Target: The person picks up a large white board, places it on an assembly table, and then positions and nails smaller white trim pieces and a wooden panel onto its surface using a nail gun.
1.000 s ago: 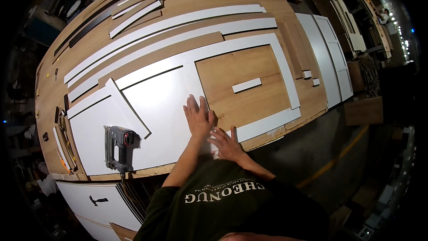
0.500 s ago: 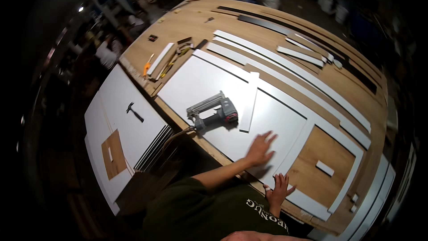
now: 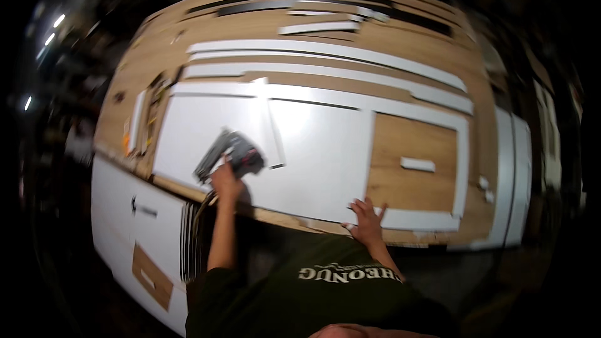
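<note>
My left hand [image 3: 226,181] is closed round the handle of a grey nail gun [image 3: 245,155], which is smeared by motion over the left part of a white panel [image 3: 319,159]. A hose trails from the gun's near end toward the panel's near edge. Fingers spread, my right hand [image 3: 368,220] rests on the near edge of the panel, beside the lower left corner of a white frame [image 3: 418,220] round a wood-coloured rectangle. A loose white strip [image 3: 275,134] lies crosswise to the right of the gun.
Long white strips [image 3: 350,75] lie beyond the panel, with dark strips [image 3: 432,22] farther back. A small white block [image 3: 417,164] sits on the wood-coloured rectangle. At left, a hammer [image 3: 144,207] lies on a stack of white panels [image 3: 116,194]. More white panels [image 3: 512,175] stand at the right.
My left hand has moved left from the bare panel and taken hold of the nail gun. My right hand stays at the panel's near edge. The whole view has turned.
</note>
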`<state>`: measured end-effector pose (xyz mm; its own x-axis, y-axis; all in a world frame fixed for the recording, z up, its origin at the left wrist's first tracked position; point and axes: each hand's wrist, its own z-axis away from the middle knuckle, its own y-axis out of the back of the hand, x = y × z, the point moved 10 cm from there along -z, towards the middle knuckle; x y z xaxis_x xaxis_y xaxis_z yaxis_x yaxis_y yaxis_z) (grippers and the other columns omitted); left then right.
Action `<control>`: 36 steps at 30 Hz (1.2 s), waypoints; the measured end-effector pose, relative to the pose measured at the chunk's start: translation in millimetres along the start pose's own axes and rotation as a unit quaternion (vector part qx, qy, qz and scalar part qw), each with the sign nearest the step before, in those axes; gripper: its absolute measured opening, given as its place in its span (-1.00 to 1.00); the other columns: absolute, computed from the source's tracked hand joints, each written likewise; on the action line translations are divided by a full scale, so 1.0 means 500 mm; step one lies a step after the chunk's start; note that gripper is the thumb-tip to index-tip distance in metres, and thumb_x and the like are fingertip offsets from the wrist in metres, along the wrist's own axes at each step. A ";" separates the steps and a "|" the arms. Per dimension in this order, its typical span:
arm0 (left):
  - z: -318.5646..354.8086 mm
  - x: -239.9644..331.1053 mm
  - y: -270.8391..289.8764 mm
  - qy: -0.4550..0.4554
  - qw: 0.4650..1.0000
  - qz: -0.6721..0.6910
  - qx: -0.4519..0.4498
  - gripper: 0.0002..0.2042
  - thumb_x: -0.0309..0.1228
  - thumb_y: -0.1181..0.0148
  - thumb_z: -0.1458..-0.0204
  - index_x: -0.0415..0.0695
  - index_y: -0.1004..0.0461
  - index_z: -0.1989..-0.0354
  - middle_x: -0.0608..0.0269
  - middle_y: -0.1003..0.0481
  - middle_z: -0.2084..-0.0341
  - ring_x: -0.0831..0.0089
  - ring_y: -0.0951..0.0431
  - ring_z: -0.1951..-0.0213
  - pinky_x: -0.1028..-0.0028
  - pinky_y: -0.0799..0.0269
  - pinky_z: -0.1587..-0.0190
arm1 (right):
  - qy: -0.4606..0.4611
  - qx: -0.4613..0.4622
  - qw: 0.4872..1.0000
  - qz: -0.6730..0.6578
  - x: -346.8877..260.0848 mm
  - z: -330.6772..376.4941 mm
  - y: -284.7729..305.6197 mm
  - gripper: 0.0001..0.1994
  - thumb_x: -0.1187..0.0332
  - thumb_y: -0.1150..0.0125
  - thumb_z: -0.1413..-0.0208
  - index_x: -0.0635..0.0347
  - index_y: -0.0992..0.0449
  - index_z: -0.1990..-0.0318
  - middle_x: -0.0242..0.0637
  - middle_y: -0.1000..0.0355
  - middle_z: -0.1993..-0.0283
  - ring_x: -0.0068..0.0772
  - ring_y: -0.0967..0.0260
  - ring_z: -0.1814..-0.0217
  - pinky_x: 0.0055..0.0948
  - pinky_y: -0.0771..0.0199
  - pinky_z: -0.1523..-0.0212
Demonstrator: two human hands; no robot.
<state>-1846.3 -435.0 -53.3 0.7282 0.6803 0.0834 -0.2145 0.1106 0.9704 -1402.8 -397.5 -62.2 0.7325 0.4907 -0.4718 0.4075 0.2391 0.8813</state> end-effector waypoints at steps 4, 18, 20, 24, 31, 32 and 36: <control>-0.053 0.013 0.019 -0.068 0.983 0.122 0.119 -0.08 -0.35 -0.32 0.31 -0.19 0.00 -0.33 -0.14 -0.45 0.09 -0.09 -0.45 0.07 0.17 -0.36 -0.01 | 0.007 -0.001 1.000 0.000 -0.005 -0.014 0.009 -0.39 -0.03 -0.34 0.15 -0.09 -0.35 -0.09 -0.46 -0.20 -0.22 -0.31 0.07 -0.43 0.51 0.42 -0.23; -0.051 0.506 0.212 -0.159 0.877 0.359 -0.277 -0.82 -0.48 -0.23 0.09 -0.25 -0.43 0.32 0.30 -0.43 0.62 0.51 -0.46 0.60 0.48 -0.44 0.53 | 0.027 0.060 0.994 0.090 -0.004 -0.006 0.007 -0.38 -0.21 -0.22 0.25 -0.23 -0.45 -0.04 -0.63 -0.22 -0.17 -0.43 0.04 -0.40 0.48 0.38 -0.26; -0.048 0.610 0.197 -0.207 0.871 0.331 -0.296 -0.83 -0.49 -0.22 0.09 -0.24 -0.42 0.33 0.31 -0.42 0.62 0.51 -0.46 0.59 0.48 -0.45 0.52 | 0.031 0.059 0.995 0.071 -0.006 -0.007 0.005 -0.40 -0.19 -0.20 0.21 -0.23 -0.44 -0.04 -0.61 -0.22 -0.17 -0.43 0.05 -0.41 0.48 0.40 -0.27; -0.055 0.764 0.144 -0.202 0.882 0.265 -0.333 -0.83 -0.48 -0.21 0.12 -0.24 -0.42 0.35 0.30 -0.42 0.63 0.53 -0.45 0.60 0.49 -0.43 0.52 | 0.023 0.073 0.996 0.055 0.002 -0.007 0.007 -0.47 -0.14 -0.14 0.09 -0.21 -0.44 -0.06 -0.58 -0.21 -0.19 -0.41 0.04 -0.42 0.46 0.37 -0.29; -0.079 0.838 0.089 -0.199 0.889 0.223 -0.348 -0.87 -0.47 -0.18 0.10 -0.23 -0.43 0.39 0.31 -0.41 0.66 0.54 -0.43 0.64 0.51 -0.41 0.54 | 0.025 0.095 0.995 0.030 0.009 0.007 -0.012 -0.47 -0.04 -0.19 0.04 -0.13 -0.41 -0.11 -0.50 -0.18 -0.26 -0.37 0.04 -0.43 0.46 0.32 -0.29; -0.081 0.834 0.088 -0.195 0.893 0.215 -0.344 -0.88 -0.47 -0.18 0.10 -0.23 -0.43 0.39 0.31 -0.41 0.66 0.54 -0.42 0.64 0.51 -0.41 0.54 | 0.024 0.086 0.996 0.004 0.010 0.006 -0.013 -0.46 -0.03 -0.20 0.04 -0.12 -0.40 -0.12 -0.49 -0.17 -0.26 -0.37 0.04 -0.43 0.46 0.31 -0.29; -0.076 0.836 0.083 -0.196 0.892 0.215 -0.347 -0.87 -0.46 -0.17 0.11 -0.23 -0.43 0.39 0.30 -0.41 0.66 0.54 -0.43 0.64 0.52 -0.40 0.55 | 0.026 0.062 0.998 -0.015 0.013 0.002 -0.016 -0.45 -0.02 -0.23 0.05 -0.12 -0.39 -0.14 -0.51 -0.16 -0.28 -0.37 0.07 -0.44 0.48 0.27 -0.27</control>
<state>-1575.5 -118.3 13.3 0.6241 0.4778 0.6182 -0.7806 0.4154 0.4670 -1400.9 -397.1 -72.1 0.6907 0.5294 -0.4926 0.4955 0.1497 0.8556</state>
